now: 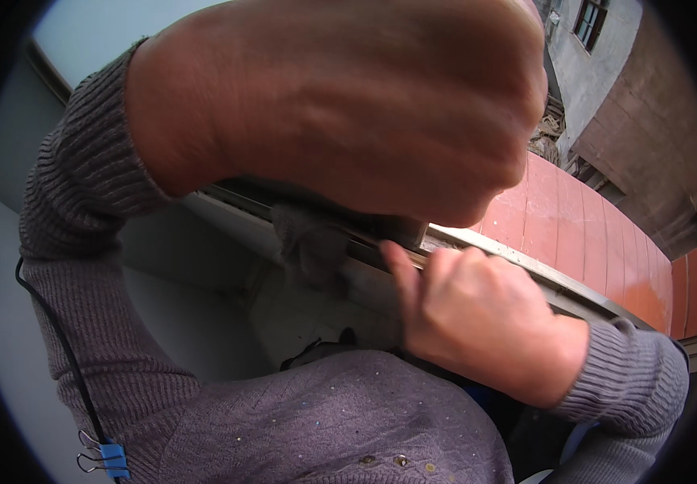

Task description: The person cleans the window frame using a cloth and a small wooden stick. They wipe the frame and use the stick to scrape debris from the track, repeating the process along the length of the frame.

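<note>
My left hand [348, 109] is raised close to the camera, its back towards me and its fingers curled away out of sight; what it holds, if anything, is hidden. Lower and to the right, my right hand [481, 314] is at the window sill track [554, 281], its fingers bent over the rail and its thumb pointing up along it. Whether it grips something there cannot be made out. A grey cloth [312, 242] hangs over the inner edge of the sill, left of my right hand. The dark corner of a window sash [406, 232] shows just under my left hand.
Outside the window lies a red tiled ledge [566, 212], with a grey building wall [596, 72] and heaped debris [548, 130] beyond. Below the sill is a pale tiled floor [294, 314]. A black cable [70, 357] with a blue binder clip [113, 460] runs down my left sleeve.
</note>
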Available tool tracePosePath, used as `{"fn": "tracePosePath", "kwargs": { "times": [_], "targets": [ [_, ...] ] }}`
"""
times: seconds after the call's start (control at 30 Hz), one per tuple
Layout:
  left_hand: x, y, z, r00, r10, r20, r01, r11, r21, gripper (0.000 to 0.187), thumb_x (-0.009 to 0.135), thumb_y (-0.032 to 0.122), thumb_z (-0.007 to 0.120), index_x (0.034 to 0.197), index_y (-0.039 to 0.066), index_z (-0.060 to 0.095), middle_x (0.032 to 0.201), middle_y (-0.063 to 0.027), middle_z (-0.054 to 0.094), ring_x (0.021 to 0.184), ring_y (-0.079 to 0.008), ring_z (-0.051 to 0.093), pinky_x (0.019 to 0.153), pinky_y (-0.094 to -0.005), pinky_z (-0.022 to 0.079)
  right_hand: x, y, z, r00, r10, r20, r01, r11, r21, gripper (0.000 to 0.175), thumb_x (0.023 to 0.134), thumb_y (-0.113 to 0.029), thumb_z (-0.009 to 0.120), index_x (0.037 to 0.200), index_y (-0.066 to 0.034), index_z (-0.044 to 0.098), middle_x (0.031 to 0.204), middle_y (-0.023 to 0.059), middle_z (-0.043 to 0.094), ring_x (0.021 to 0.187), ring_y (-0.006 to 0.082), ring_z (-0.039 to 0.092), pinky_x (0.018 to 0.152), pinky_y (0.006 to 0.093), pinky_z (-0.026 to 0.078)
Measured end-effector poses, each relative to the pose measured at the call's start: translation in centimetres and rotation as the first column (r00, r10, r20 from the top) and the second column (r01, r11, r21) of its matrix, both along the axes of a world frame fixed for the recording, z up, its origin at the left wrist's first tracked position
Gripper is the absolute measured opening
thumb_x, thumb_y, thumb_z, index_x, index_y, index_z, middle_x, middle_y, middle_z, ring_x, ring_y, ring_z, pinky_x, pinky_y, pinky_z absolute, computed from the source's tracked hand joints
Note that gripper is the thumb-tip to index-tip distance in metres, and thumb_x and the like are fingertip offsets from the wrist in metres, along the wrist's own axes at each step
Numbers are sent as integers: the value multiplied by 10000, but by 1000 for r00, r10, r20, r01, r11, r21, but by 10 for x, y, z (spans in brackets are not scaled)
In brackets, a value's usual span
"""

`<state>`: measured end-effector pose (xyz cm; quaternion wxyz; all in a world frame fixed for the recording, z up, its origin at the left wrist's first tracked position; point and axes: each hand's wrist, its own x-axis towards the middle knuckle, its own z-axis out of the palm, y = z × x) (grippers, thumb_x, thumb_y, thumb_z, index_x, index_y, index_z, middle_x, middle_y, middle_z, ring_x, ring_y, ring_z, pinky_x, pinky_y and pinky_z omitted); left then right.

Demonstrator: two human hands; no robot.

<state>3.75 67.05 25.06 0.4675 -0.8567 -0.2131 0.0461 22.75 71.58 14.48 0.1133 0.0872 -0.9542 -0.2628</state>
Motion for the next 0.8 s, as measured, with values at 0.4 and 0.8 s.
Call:
{"fn": "tracePosePath", "kwargs": {
  "times": [0.4,0.8],
  "targets": [
    [-3,-12,1,999,32,-19,-31,996,79,302,709,148,615,510,128,388,543,4,418,563,-133,440,513,-258,398,110,11,15,948,-272,166,272,962,23,461,800,-38,607,1259,3,617,625,66,437,530,161,457,395,290,371],
    [-13,-6,1,999,-44,-32,48,990,131,237,698,179,659,558,96,487,585,-24,487,608,-163,515,609,-292,465,150,29,27,924,-372,86,380,917,-121,470,779,-32,626,1245,-92,639,642,39,409,564,179,467,455,313,398]
  ]
}}
